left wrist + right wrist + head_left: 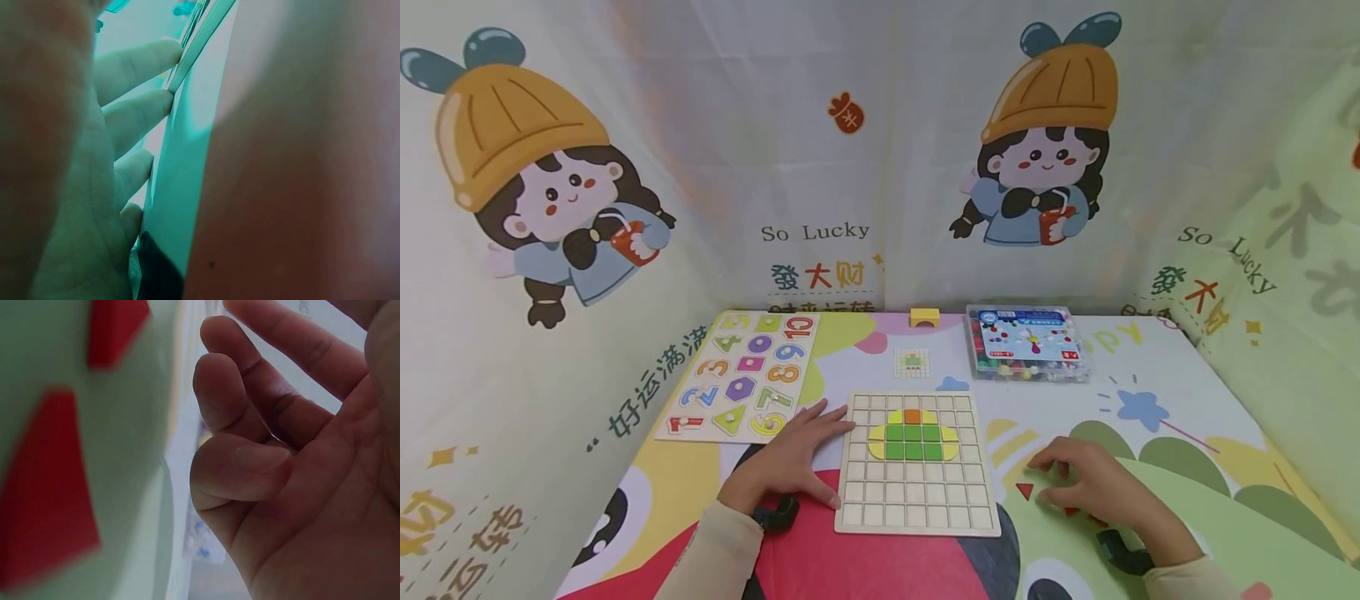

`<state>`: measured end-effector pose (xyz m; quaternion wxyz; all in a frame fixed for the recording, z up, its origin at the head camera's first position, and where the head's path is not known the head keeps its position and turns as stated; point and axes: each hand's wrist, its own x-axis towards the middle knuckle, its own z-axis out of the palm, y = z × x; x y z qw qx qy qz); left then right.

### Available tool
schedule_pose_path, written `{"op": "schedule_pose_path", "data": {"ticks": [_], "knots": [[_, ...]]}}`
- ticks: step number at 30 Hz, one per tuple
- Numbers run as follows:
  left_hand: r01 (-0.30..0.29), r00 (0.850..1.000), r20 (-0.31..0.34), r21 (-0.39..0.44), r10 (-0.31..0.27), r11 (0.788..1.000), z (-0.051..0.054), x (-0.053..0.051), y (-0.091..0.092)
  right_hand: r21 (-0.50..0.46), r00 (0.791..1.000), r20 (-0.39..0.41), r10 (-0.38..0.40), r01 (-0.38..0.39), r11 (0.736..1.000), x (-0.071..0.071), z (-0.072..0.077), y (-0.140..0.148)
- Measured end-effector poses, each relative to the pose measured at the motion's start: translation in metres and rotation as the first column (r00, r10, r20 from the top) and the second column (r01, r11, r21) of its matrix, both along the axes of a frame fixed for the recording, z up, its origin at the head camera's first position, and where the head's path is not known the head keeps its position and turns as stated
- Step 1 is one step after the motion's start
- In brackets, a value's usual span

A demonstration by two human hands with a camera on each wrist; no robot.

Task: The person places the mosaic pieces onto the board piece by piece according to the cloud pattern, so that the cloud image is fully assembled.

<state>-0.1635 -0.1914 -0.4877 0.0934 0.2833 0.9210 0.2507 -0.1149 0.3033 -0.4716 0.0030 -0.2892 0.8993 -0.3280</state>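
Note:
My left hand point(793, 450) lies at the left side of a wooden grid board point(917, 518), fingertips and thumb touching its edge; the left wrist view shows the fingers point(137, 69) stretched against that edge. On the board, green squares point(913, 442), yellow rounded pieces point(877, 442) and one orange square point(912, 416) form a pattern. My right hand point(1093, 483) hovers over the mat beside a red triangle point(1025, 492), its fingers loosely bent and nothing held. More red pieces lie partly hidden under it; two red pieces point(53, 494) show blurred in the right wrist view.
A small pattern card point(912, 363) lies behind the board. Left of it is a number puzzle board point(745, 379). At the back stand a yellow arch block point(924, 317) and a clear plastic box point(1028, 343) of coloured parts. Printed cloth walls point(887, 167) surround the mat.

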Motion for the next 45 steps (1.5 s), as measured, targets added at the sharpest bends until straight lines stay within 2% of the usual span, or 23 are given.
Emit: {"op": "schedule_pose_path", "data": {"ticks": [6, 11, 26, 31, 37, 45], "knots": [[-0.001, 1.000, 0.006, -0.002, 0.001, 1.000, 0.000, 0.000, 0.001, -0.006, 0.997, -0.034, 0.065, -0.065, 0.998, -0.001, -0.006, -0.012], [-0.002, 1.000, 0.002, -0.001, 0.002, 1.000, 0.001, 0.000, 0.001, 0.026, 0.997, 0.001, 0.073, -0.072, 0.997, -0.001, -0.006, -0.018], [-0.001, 1.000, 0.003, 0.010, 0.001, 1.000, 0.001, 0.000, 0.001, 0.027, 0.993, 0.092, 0.072, -0.074, 0.997, -0.001, -0.005, -0.021], [-0.006, 1.000, 0.008, 0.011, 0.006, 1.000, 0.001, 0.001, 0.001, 0.015, 0.992, 0.095, 0.083, -0.085, 0.996, -0.002, -0.006, -0.019], [-0.011, 1.000, 0.010, 0.010, 0.010, 1.000, 0.003, 0.001, 0.003, 0.019, 0.990, 0.112, 0.083, -0.085, 0.996, -0.004, 0.001, -0.014], [-0.005, 1.000, 0.015, 0.017, 0.005, 1.000, 0.004, 0.001, 0.002, 0.052, 0.989, 0.020, 0.148, -0.149, 0.988, -0.014, 0.021, -0.023]]}}
